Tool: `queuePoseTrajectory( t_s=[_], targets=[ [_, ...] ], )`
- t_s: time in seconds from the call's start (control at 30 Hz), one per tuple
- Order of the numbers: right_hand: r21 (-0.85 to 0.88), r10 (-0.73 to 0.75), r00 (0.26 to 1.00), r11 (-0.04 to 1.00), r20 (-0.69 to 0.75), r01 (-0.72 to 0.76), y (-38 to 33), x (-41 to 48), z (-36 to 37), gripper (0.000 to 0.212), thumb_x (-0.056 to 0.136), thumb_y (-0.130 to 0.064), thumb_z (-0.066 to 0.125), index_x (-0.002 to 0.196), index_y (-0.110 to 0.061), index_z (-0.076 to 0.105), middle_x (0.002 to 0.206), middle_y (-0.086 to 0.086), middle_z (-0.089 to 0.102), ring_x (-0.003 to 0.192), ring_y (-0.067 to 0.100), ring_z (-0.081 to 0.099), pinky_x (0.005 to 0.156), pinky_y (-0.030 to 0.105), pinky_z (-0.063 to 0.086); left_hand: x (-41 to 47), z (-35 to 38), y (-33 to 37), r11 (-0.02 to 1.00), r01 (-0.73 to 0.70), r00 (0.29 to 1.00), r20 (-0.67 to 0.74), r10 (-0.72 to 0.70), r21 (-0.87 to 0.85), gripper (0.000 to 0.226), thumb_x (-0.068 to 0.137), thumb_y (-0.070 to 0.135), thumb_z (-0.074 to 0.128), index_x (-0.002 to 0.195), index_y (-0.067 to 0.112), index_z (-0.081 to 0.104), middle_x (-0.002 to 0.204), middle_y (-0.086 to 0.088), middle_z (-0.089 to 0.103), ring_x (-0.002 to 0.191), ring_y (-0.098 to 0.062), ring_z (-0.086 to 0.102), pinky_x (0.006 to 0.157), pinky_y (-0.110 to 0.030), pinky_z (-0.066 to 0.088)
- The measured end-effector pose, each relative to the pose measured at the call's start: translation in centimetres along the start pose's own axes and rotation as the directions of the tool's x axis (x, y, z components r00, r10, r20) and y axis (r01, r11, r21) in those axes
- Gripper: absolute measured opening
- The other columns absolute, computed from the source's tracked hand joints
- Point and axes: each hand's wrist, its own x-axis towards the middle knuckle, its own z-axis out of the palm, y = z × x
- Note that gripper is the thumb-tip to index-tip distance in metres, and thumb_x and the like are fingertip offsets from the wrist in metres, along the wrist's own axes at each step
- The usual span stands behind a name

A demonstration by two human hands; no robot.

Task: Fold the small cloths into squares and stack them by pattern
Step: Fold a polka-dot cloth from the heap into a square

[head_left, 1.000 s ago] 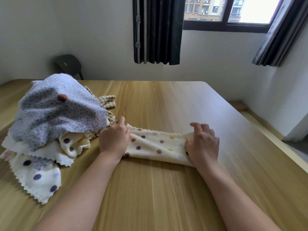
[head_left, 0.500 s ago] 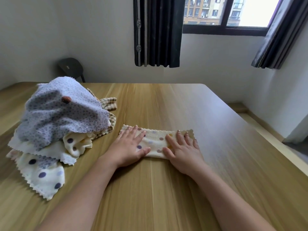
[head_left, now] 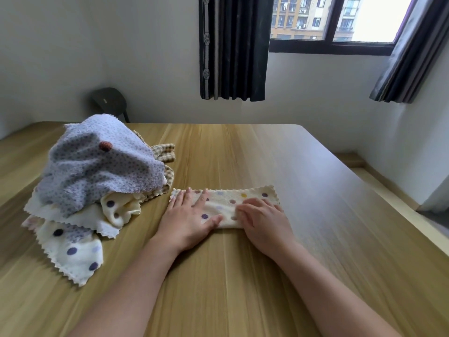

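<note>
Head view of a cloth-folding bench. A cream polka-dot cloth [head_left: 245, 197], folded into a long narrow strip with pinked edges, lies flat on the wooden table [head_left: 279, 154], centre of view, its length running left to right. The left hand [head_left: 192, 221] rests palm-down on the strip's left half, fingers straight and spread, thumb extended along the near edge; it presses the fabric and grasps nothing. The right hand [head_left: 264, 222] lies on the strip's right half near the front edge, just beside the left thumb. Its fingers [head_left: 245, 207] are bent and point leftward across the fabric. Motion blur prevents telling whether they pinch the cloth or merely press it.

To the left of the strip, near it but apart, stands an unfolded pile. A grey-blue dotted cloth [head_left: 97, 171] is heaped on top and carries one brown spot [head_left: 106, 145]. A tan checked cloth [head_left: 166, 152] protrudes from behind it on the right. Cream polka-dot cloths [head_left: 73, 251] spread beneath, toward the table's near left.

Background: a dark chair [head_left: 109, 102] behind the table's far edge, dark curtains [head_left: 233, 47] flanking a window [head_left: 340, 18], and apartment buildings [head_left: 298, 15] outside.
</note>
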Motion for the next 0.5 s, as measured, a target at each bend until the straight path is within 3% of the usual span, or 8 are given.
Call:
queuePoseTrajectory(
  t_s=[0.1, 0.17, 0.2, 0.27, 0.33, 0.4, 0.47, 0.5],
  targets=[
    [-0.036, 0.128, 0.991, 0.991, 0.026, -0.127, 1.0, 0.4, 0.1, 0.038, 0.102, -0.037, 0.027, 0.127, -0.033, 0.054, 0.146, -0.007, 0.041, 0.139, 0.015, 0.030, 0.114, 0.040, 0.017, -0.6, -1.1, 0.3, 0.994, 0.070, 0.983, -0.178, -0.055, 0.079, 0.097, 0.074, 0.076, -0.008, 0.150, 0.024, 0.023, 0.142, -0.009, 0.048, 0.133, -0.024, 0.041, 0.110, -0.041, 0.024],
    [-0.061, 0.151, 0.987, 0.986, -0.045, -0.154, 1.3, 0.6, 0.3, 0.038, 0.100, -0.035, 0.030, 0.127, -0.030, 0.055, 0.145, -0.002, 0.043, 0.134, 0.021, 0.036, 0.109, 0.041, 0.025, -0.7, -1.6, 0.2, 0.994, 0.085, 0.905, -0.423, -0.050, 0.066, 0.076, 0.088, 0.062, 0.007, 0.125, 0.016, 0.054, 0.092, -0.006, 0.070, 0.082, -0.023, 0.063, 0.093, -0.042, 0.039],
    [-0.041, 0.140, 0.985, 0.989, -0.104, -0.145, 1.3, 0.7, 0.4, 0.035, 0.098, -0.033, 0.033, 0.120, -0.028, 0.061, 0.135, -0.001, 0.051, 0.124, 0.022, 0.045, 0.100, 0.039, 0.032, -0.7, -1.6, 0.0, 0.999, 0.036, 0.844, -0.536, -0.022, 0.016, 0.054, 0.093, 0.052, 0.025, 0.106, 0.013, 0.062, 0.066, -0.002, 0.064, 0.056, -0.021, 0.055, 0.087, -0.042, 0.044],
    [0.017, 0.132, 0.980, 0.991, -0.147, -0.131, 1.1, 0.7, 0.6, 0.028, 0.097, -0.031, 0.039, 0.098, -0.023, 0.066, 0.110, -0.005, 0.059, 0.104, 0.020, 0.054, 0.087, 0.035, 0.038, -0.6, -1.2, -0.4, 0.992, -0.110, 0.759, -0.649, 0.043, -0.063, 0.020, 0.091, 0.028, 0.053, 0.083, 0.014, 0.064, 0.046, 0.008, 0.047, 0.039, -0.013, 0.039, 0.080, -0.045, 0.049],
    [0.013, 0.105, 0.988, 0.995, -0.116, -0.104, 0.9, 0.7, 0.7, 0.038, 0.097, -0.038, 0.030, 0.093, -0.024, 0.065, 0.103, -0.008, 0.059, 0.101, 0.016, 0.055, 0.090, 0.033, 0.036, -0.6, -1.1, -0.9, 0.949, -0.279, 0.787, -0.601, 0.140, -0.144, 0.004, 0.087, 0.020, 0.063, 0.086, 0.019, 0.067, 0.057, 0.012, 0.054, 0.050, -0.004, 0.049, 0.083, -0.045, 0.050],
    [0.014, 0.081, 0.995, 0.997, -0.060, -0.080, 0.8, 0.7, 0.5, 0.046, 0.097, -0.042, 0.022, 0.108, -0.027, 0.064, 0.118, -0.011, 0.059, 0.115, 0.013, 0.051, 0.108, 0.037, 0.025, -0.5, -1.0, -1.1, 0.876, -0.410, 0.855, -0.443, 0.271, -0.256, 0.018, 0.087, 0.025, 0.064, 0.105, 0.026, 0.068, 0.100, 0.014, 0.067, 0.093, 0.000, 0.059, 0.099, -0.043, 0.043],
    [0.024, 0.093, 0.996, 0.995, 0.011, -0.093, 1.1, 0.8, 0.5, 0.039, 0.102, -0.037, 0.026, 0.128, -0.029, 0.054, 0.142, -0.011, 0.047, 0.137, 0.011, 0.035, 0.119, 0.043, 0.004, -0.4, -0.9, -0.9, 0.857, -0.427, 0.902, -0.198, 0.383, -0.288, 0.037, 0.093, 0.036, 0.054, 0.130, 0.035, 0.056, 0.143, 0.020, 0.043, 0.137, 0.002, 0.031, 0.117, -0.040, 0.020],
    [0.024, 0.099, 0.995, 0.995, 0.026, -0.099, 1.2, 0.8, 0.4, 0.039, 0.102, -0.035, 0.028, 0.135, -0.030, 0.048, 0.150, -0.010, 0.038, 0.143, 0.011, 0.025, 0.119, 0.044, -0.002, -0.3, -0.8, -0.7, 0.877, -0.407, 0.913, -0.088, 0.398, -0.254, 0.044, 0.096, 0.041, 0.048, 0.140, 0.039, 0.044, 0.151, 0.023, 0.028, 0.143, 0.003, 0.015, 0.120, -0.039, 0.008]
  ],
)
